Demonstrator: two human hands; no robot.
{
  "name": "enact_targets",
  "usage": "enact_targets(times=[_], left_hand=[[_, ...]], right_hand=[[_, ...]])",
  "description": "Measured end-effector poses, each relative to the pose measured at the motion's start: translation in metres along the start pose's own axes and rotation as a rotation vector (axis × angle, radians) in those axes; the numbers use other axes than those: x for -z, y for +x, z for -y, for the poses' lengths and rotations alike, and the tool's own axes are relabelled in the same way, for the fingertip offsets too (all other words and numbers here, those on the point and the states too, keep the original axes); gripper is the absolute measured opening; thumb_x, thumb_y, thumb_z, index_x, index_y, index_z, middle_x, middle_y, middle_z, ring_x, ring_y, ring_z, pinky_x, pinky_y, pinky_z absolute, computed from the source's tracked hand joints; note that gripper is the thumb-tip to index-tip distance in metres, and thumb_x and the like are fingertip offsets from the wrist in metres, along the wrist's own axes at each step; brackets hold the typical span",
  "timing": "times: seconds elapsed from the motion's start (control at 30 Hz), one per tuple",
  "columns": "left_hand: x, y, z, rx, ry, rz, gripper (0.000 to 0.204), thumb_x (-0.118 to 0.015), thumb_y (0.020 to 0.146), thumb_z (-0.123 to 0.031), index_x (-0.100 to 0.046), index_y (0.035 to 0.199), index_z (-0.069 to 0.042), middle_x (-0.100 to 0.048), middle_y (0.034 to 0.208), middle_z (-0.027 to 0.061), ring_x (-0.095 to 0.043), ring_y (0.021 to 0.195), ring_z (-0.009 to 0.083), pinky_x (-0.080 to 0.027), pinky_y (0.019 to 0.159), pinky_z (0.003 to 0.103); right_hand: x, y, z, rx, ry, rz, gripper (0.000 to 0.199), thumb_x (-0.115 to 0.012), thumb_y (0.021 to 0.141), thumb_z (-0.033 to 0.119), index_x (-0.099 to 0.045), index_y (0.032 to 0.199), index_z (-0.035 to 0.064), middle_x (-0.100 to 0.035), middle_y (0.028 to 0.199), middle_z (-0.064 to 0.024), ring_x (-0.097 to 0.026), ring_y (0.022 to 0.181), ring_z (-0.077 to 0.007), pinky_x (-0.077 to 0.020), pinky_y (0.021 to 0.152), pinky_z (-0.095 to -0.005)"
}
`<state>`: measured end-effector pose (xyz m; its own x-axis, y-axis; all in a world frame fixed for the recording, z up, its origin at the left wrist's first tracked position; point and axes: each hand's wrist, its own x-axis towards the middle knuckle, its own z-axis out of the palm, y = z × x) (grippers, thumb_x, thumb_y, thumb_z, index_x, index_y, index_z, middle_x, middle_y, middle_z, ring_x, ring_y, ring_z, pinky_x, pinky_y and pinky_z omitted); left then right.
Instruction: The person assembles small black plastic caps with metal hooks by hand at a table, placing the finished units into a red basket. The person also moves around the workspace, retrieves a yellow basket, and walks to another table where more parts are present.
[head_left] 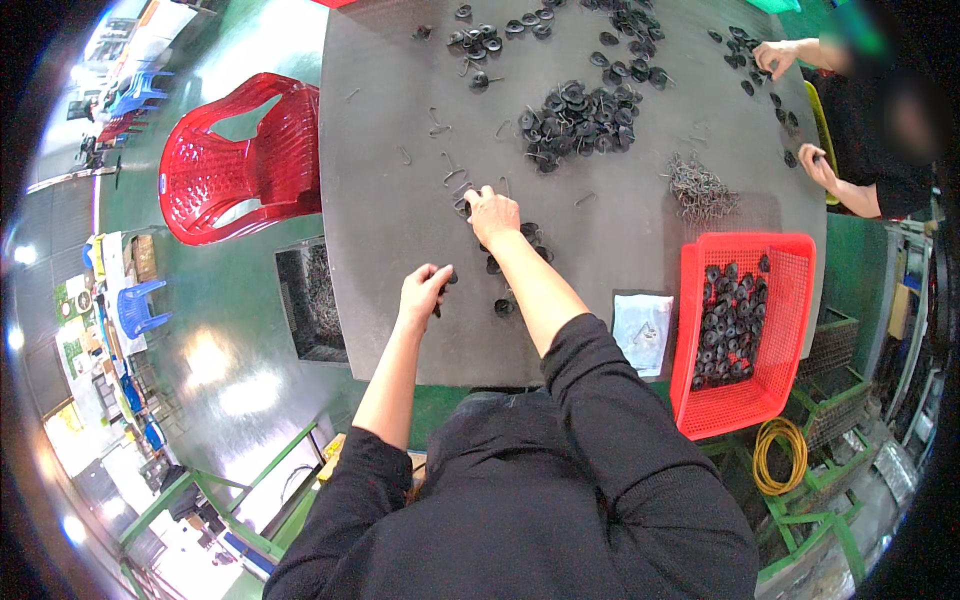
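Green factory floor surrounds a dark grey table (400, 300), with a red plastic chair (240, 160) off its left edge and a red basket (790, 330) half full of black discs hanging over its near right corner. Near the middle of the table the right hand (491, 213) is stretched out, fingers curled down onto a bent wire hook (455, 180) and a small black disc beside it; whether it has already pinched one I cannot tell. The left hand (424, 291), close to the near edge, is closed narrowly around a black disc (449, 279). A few more discs (528, 243) lie under the right forearm, and the big pile of discs (580, 120) sits toward the far edge, with a tangle of wire hooks (700, 190) to its right. To do this cleanly, I judge the right fingers should lift one hook alone, clear of its neighbours, before meeting the held disc. Another person's hands (775, 55) work at the far right corner.
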<state>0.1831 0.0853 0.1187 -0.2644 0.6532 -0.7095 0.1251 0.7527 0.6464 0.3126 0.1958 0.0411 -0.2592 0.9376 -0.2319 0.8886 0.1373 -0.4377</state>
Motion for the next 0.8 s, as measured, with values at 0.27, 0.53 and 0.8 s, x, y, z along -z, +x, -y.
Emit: enact_targets(times=[0.27,0.53,0.8], left_hand=[[-0.089,-0.028,-0.029,0.028,-0.073,0.173,0.014,-0.06,0.083,-0.022,-0.062,0.082,-0.008,-0.052,0.067,-0.0019,-0.045,0.056,0.0061,-0.035,0.048,0.021],[-0.358,-0.131,-0.084,-0.381,0.35,0.608,0.034,-0.055,0.074,-0.029,-0.064,0.092,-0.001,-0.064,0.091,0.0203,-0.062,0.089,0.0307,-0.047,0.082,0.039],[-0.351,-0.124,-0.097,-0.833,0.19,0.443,0.047,-0.057,0.079,-0.027,-0.05,0.117,0.001,-0.053,0.117,0.021,-0.046,0.115,0.034,-0.036,0.098,0.041]], right_hand=[[0.066,-0.088,-0.066,-0.255,0.592,-0.4,0.023,-0.071,0.068,0.026,-0.062,0.078,0.0078,-0.061,0.086,-0.0085,-0.061,0.08,-0.0254,-0.0478,0.069,-0.0376],[0.17,-0.282,-0.246,-0.808,0.529,-0.954,0.019,-0.064,0.078,0.016,-0.061,0.085,-0.0014,-0.062,0.083,-0.0091,-0.056,0.077,-0.0167,-0.0451,0.073,-0.0297],[0.181,-0.274,-0.259,-0.804,-0.158,-0.803,0.043,-0.063,0.079,0.024,-0.05,0.115,0.0032,-0.052,0.11,-0.0183,-0.046,0.108,-0.034,-0.0393,0.09,-0.0444]])
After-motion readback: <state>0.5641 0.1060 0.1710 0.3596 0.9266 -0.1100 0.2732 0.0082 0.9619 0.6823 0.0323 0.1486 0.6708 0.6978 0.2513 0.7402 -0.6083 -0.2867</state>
